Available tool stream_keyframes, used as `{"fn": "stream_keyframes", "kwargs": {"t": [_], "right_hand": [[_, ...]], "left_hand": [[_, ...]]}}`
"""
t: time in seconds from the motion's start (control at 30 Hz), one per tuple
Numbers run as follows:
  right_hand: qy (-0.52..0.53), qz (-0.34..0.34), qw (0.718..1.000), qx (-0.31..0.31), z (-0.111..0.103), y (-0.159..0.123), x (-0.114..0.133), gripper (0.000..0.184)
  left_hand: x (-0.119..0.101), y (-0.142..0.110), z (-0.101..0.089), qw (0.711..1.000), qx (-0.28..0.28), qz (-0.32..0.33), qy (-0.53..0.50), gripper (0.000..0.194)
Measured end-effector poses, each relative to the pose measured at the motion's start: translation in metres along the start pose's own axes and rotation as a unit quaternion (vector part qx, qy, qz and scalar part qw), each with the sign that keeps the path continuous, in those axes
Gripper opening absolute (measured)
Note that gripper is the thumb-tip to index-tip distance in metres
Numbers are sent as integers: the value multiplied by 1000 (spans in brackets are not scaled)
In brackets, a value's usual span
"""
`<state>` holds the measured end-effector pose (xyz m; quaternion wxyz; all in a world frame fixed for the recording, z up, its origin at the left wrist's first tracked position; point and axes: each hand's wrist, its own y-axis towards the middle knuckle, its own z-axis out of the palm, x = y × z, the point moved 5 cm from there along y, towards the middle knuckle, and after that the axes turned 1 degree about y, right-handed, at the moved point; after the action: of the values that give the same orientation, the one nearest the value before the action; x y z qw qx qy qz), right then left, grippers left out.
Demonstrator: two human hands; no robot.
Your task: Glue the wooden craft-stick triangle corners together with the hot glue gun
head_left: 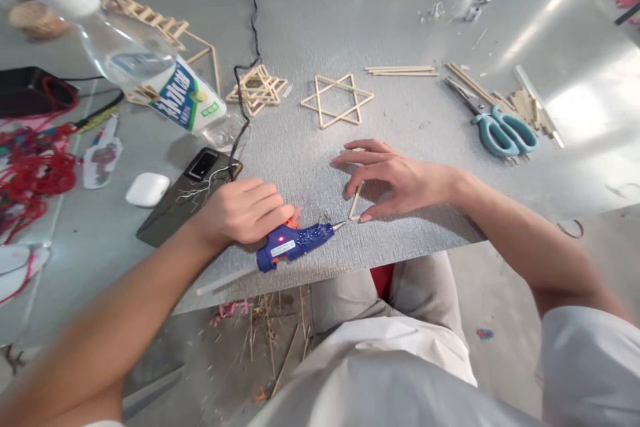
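Note:
My left hand (pixel 247 211) is wrapped around the handle of a blue hot glue gun (pixel 300 243), whose red light is lit. Its metal nozzle points right and meets the corner of two short wooden sticks (pixel 355 203) joined at an angle on the table. My right hand (pixel 395 180) steadies these sticks with thumb and index finger, the other fingers arched above; part of the sticks is hidden beneath it. Beyond my hands lies a flat six-pointed star of sticks (pixel 359 105). A stack of smaller stick stars (pixel 257 90) is to its left.
Blue-handled scissors (pixel 505 132) and loose sticks (pixel 403 71) lie to the right and back. At left are a tilted plastic bottle (pixel 150 67), a phone (pixel 175 213), a white earbud case (pixel 148 189) and red cord (pixel 40 173). A black cable (pixel 257 7) runs across the table.

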<state>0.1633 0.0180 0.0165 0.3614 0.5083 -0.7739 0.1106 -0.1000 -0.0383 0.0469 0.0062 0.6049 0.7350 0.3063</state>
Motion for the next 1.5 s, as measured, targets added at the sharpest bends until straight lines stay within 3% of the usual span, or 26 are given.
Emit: {"fn": "stream_keyframes", "kwargs": {"t": [0.23, 0.43, 0.8, 1.5], "right_hand": [[-14, -4, 1000, 16, 3, 0, 1, 35], [-29, -3, 999, 19, 3, 0, 2, 33], [-31, -7, 999, 26, 2, 0, 3, 34], [-29, 8, 999, 32, 3, -1, 1, 32]], "left_hand": [[0, -3, 3, 1000, -25, -14, -10, 30], [-1, -2, 6, 1000, 22, 3, 18, 28], [-3, 3, 4, 999, -13, 7, 33, 29], [-2, 6, 4, 1000, -8, -4, 19, 31]]}}
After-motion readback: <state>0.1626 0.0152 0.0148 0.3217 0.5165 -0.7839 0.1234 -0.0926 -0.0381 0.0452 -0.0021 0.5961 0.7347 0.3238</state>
